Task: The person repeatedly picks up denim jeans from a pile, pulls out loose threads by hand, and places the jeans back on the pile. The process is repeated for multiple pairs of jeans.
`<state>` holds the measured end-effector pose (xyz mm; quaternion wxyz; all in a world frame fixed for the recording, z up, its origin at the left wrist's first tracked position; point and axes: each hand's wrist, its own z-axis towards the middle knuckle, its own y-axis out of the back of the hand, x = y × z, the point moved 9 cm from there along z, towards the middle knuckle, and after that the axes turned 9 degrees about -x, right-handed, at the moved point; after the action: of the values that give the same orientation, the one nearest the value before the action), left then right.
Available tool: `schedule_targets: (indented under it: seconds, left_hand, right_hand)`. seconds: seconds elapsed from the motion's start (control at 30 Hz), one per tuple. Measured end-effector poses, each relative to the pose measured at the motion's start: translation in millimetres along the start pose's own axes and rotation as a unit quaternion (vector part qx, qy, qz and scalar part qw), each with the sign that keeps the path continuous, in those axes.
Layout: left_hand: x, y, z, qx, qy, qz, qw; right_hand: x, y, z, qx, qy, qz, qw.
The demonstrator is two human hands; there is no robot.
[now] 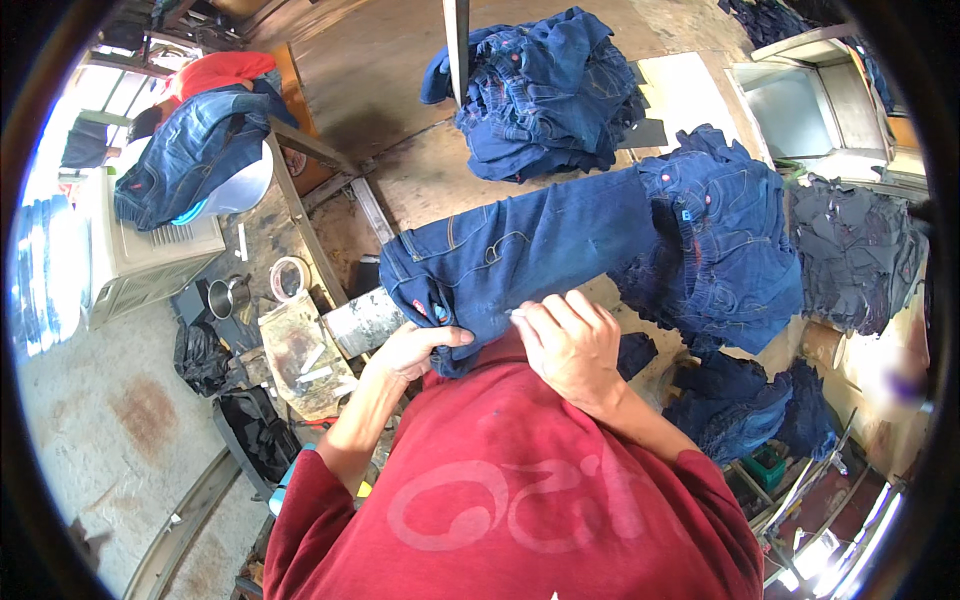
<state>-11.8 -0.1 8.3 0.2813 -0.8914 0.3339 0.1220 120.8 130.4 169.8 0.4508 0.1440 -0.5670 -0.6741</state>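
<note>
A pair of blue jeans [530, 240] stretches sideways in front of me, its waist end at the left and its other end reaching a denim pile. My left hand [425, 348] grips the jeans at the near corner of the waist end, thumb on top, beside a small red label. Just off the near edge of the jeans, my right hand [575, 345] is closed with thumb and forefinger together. Whatever lies in that pinch, if anything, is too small to make out. A mottled grey-white cylinder [360, 322] sticks out from under the waist end.
Piles of jeans stand at the back [545, 95] and right [715, 240], with a dark grey garment stack [855, 250] farther right. At left, a workbench carries a tape roll [290, 279] and metal cup [228, 297]. Beyond it, a person in red [225, 72] sits near more jeans [195, 150].
</note>
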Motion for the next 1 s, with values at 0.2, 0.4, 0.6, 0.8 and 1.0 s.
schedule_targets:
  seconds: [0.2, 0.4, 0.6, 0.8, 1.0]
  left_hand:
    - [1, 5, 5, -0.008, -0.002, 0.018, 1.0]
    - [2, 3, 5, -0.004, 0.009, 0.016, 1.0]
    - [-2, 6, 4, -0.029, 0.026, -0.014, 0.999]
    - [-6, -5, 7, 0.018, -0.008, -0.044, 0.999]
    - [-7, -3, 7, -0.012, -0.015, -0.041, 0.999]
  right_hand:
    - [-1, 2, 3, 0.006, 0.007, 0.06, 0.998]
    - [-9, 0, 5, -0.005, -0.023, 0.095, 0.995]
    - [-24, 1, 10, -0.05, -0.026, 0.111, 0.992]
    - [-12, -7, 10, -0.041, 0.079, 0.102, 0.991]
    - [-16, -1, 22, -0.036, 0.058, 0.15, 0.986]
